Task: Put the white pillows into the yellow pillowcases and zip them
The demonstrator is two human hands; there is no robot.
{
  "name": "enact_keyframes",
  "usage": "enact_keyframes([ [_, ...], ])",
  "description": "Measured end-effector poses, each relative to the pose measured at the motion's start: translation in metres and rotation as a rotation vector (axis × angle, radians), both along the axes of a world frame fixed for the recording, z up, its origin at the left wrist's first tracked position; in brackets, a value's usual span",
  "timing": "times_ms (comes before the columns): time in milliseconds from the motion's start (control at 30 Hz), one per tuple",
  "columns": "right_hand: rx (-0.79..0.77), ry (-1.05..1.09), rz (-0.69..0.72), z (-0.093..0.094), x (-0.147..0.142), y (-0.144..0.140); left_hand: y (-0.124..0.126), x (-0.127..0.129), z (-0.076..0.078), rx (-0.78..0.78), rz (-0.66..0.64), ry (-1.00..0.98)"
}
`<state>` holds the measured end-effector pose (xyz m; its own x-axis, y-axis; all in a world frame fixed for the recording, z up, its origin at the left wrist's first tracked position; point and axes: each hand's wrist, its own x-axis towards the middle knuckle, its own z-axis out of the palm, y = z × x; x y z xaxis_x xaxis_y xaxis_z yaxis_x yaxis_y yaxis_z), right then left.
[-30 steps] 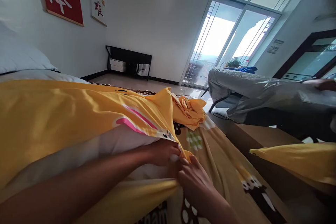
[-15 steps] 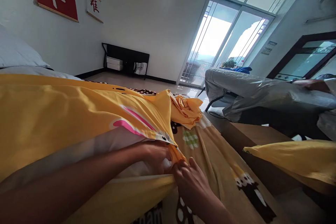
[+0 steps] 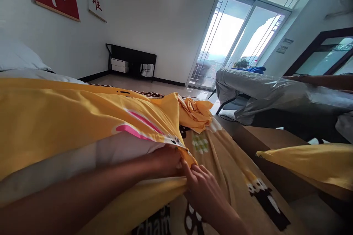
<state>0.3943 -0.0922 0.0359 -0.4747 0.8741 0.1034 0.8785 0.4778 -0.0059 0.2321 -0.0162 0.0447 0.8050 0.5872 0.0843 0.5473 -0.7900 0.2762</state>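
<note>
Pillow mostly inside yellow cover; left hand and right hand pinch its open corner, lower centre, unclosed.

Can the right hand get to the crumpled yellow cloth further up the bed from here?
Probably yes: the right hand grips the yellow cover edge, and only flat bedding lies between it and the crumpled cloth.

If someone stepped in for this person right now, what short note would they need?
Left hand: gripping the corner of the yellow cover, at the opening where the white quilt shows.
Right hand: pinching the same corner from below, touching the left.
Both rest on the printed sheet; a bunched yellow cloth lies beyond.
Done: the quilt lies mostly inside the cover.
Left: the opening at the corner is not closed.
</note>
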Motion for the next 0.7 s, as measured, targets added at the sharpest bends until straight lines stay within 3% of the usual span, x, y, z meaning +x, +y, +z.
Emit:
enact_keyframes([
  [167,-0.059,-0.077,-0.027,0.000,-0.002,-0.002,-0.005,0.004,-0.004,-0.059,0.055,-0.038],
  [367,-0.108,-0.157,-0.081,0.002,-0.009,-0.002,-0.003,-0.002,-0.001,-0.080,-0.021,-0.133],
  [500,-0.172,-0.213,-0.093,-0.002,-0.013,0.002,0.004,-0.012,0.004,-0.377,-0.177,-0.213],
  [600,-0.151,-0.202,-0.061,0.000,-0.016,0.005,0.011,-0.018,0.008,-0.550,-0.220,-0.345],
  [633,-0.150,-0.198,-0.039,0.002,-0.016,0.005,0.013,-0.018,0.008,-0.533,-0.217,-0.372],
  [700,-0.173,-0.200,0.021,0.010,-0.014,0.003,0.014,-0.010,0.004,-0.344,-0.237,-0.291],
])
